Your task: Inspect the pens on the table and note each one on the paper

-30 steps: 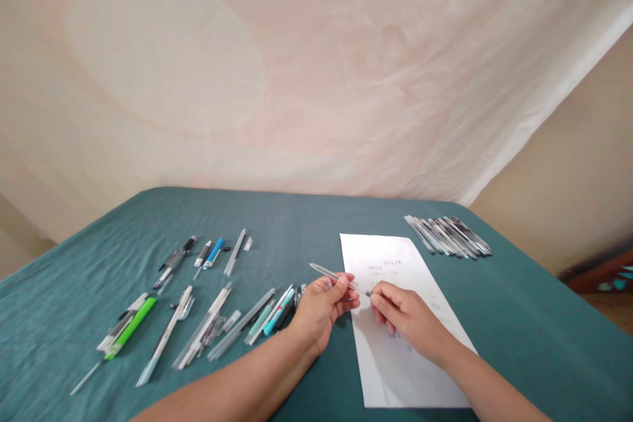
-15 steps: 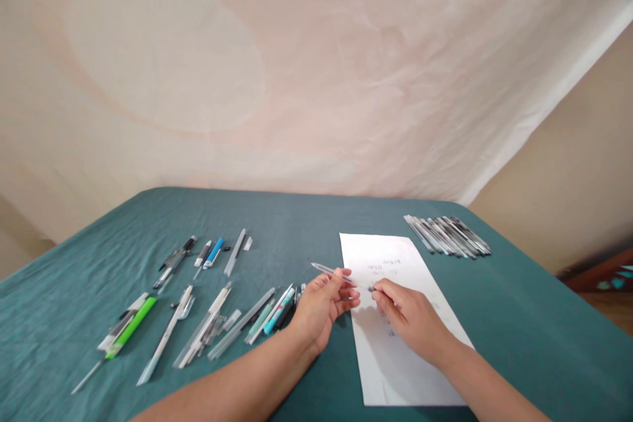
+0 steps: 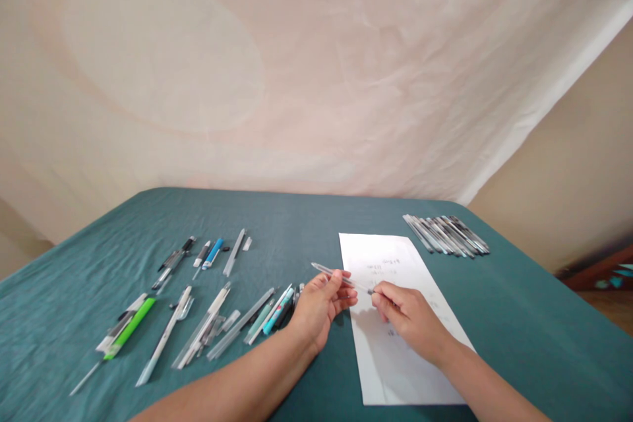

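My left hand (image 3: 319, 306) is closed around the barrel of a clear pen (image 3: 326, 271), which points up and to the left. My right hand (image 3: 406, 318) pinches the pen's near end, just over the left edge of a white sheet of paper (image 3: 395, 362) with faint writing on it. Both hands hover just above the teal tablecloth (image 3: 297, 224).
Several loose pens lie left of my hands, among them a teal one (image 3: 277, 313), a green one (image 3: 129, 328) and a blue one (image 3: 213, 252). A neat row of dark pens (image 3: 445, 235) sits at the far right corner. A pale sheet hangs behind the table.
The hands and the clear pen have barely shifted; my right fingers have adjusted slightly at the pen's end.
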`<state>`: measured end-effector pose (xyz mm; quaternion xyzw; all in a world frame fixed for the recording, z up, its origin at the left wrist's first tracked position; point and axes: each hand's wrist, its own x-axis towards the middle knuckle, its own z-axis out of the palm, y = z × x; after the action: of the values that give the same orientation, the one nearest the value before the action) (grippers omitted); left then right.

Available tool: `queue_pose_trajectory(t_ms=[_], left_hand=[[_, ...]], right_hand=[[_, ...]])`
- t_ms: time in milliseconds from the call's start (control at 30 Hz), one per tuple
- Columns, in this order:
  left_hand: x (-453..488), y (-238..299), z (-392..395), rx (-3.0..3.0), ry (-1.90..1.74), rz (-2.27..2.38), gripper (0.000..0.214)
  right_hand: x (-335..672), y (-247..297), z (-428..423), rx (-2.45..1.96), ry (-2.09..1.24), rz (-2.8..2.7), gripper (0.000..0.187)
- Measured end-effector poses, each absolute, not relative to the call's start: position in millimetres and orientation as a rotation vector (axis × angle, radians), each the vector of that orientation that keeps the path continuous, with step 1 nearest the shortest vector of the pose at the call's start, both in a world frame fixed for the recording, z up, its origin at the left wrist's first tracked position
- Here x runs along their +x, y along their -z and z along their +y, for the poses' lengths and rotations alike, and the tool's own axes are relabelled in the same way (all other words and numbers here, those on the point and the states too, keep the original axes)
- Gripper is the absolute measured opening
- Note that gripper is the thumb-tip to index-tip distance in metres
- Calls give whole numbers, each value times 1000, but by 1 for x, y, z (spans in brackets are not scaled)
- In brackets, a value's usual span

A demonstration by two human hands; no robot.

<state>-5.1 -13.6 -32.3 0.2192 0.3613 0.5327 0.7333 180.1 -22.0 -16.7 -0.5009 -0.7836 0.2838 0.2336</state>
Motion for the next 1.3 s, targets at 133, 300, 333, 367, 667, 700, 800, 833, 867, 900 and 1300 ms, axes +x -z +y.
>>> queue_pose_trajectory(t_ms=[133,300,333,367,667,700,800,833,867,900,1300], left_hand=[[-5,33,-14,481,-1169,794,13],[-6,33,-13,479,-1159,793,12],[-6,33,-13,480,-1158,793,12],[-6,33,-13,481,-1158,795,12],[-5,33,-13,470,-1170,775,14],[-5,34,-13,467,-1174,774,14],[-5,34,-13,457,-1188,773,15],[-5,35,-13,455,-1191,774,15],[-4,35,-14,454,-1193,775,15],[-4,34,-14,454,-1194,777,15],[-3,28,-16,476,-1196,806,20]], right_hand=[[180,15,-22,-1370,-856,-2108,33],[179,12,-22,-1351,-923,-2070,35],[179,12,-22,-1346,-937,-2060,35],[179,12,-22,-1343,-955,-2047,35],[178,15,-21,-1305,-1175,-1918,36],[178,15,-21,-1306,-1156,-1933,36],[177,17,-22,-1332,-999,-2032,36],[177,17,-22,-1342,-923,-2074,35],[177,18,-23,-1352,-847,-2112,34],[177,18,-23,-1363,-775,-2140,33],[184,16,-22,-1395,-438,-2246,23]])
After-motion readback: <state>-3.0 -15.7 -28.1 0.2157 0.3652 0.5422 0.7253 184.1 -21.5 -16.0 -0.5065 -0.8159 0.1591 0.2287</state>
